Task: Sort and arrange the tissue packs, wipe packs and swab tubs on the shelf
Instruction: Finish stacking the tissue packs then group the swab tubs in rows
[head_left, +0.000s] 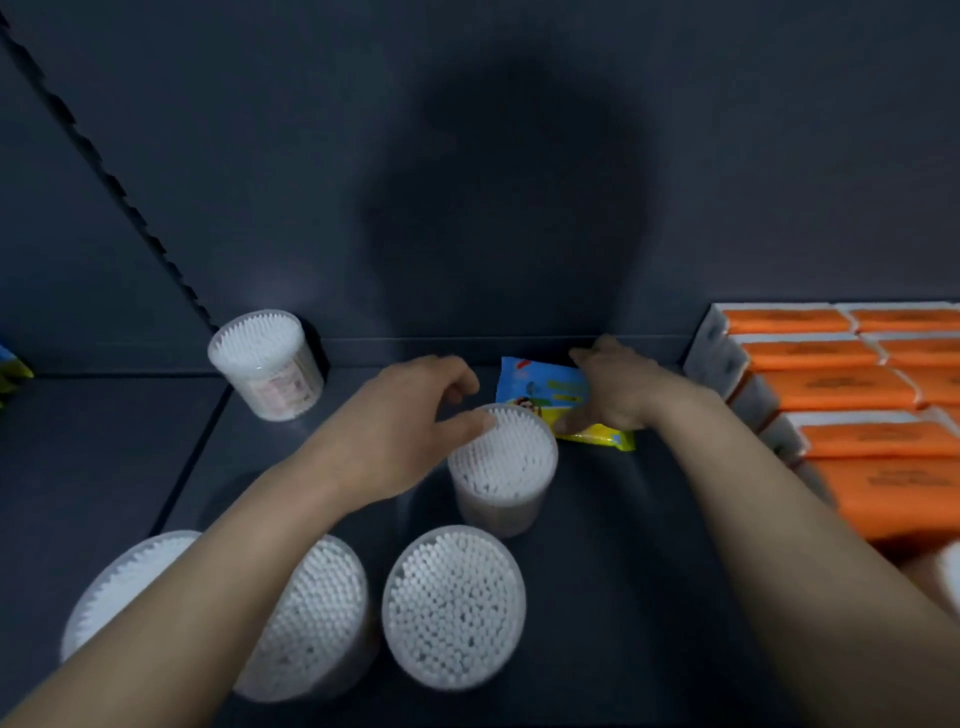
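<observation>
**A:** The fingers (461, 380) of the left hand (402, 423): are they closed on anything?

**B:** They are curled above the far left rim of the middle swab tub (503, 467), and the thumb touches the near left rim. I cannot tell whether that is a real grip or only a touch.

**A:** And the right hand (621, 397)?

**B:** It lies flat on the wipe pack (537, 387). Its fingers are straight and close together, pointing at the back edge of the shelf (623, 530), and the thumb rests on the pack's yellow near end.

**A:** Where does that pack lie?

**B:** It lies flat near the back edge, about midway along it, just behind and to the right of the middle swab tub. It is blue at the back and yellow in front, with a cartoon figure printed on it.

**A:** Where are the other tubs?

**B:** The back tub (266, 364) stands in the back left corner and looks tilted, though that may be the wide lens. The three front tubs (453, 605) stand in a row along the front edge, upright and full of white swabs. The left forearm crosses over two of them.

**A:** And the tissue packs?

**B:** The tissue packs (831, 388) are orange with white ends, and they are stacked in tidy rows along the right edge, from the back towards the front.

**A:** Anything else?

**B:** A blue and yellow pack (11, 366) is cut off at the left border, on the neighbouring shelf section. A head-shaped shadow falls on the dark back wall (260, 182).
</observation>
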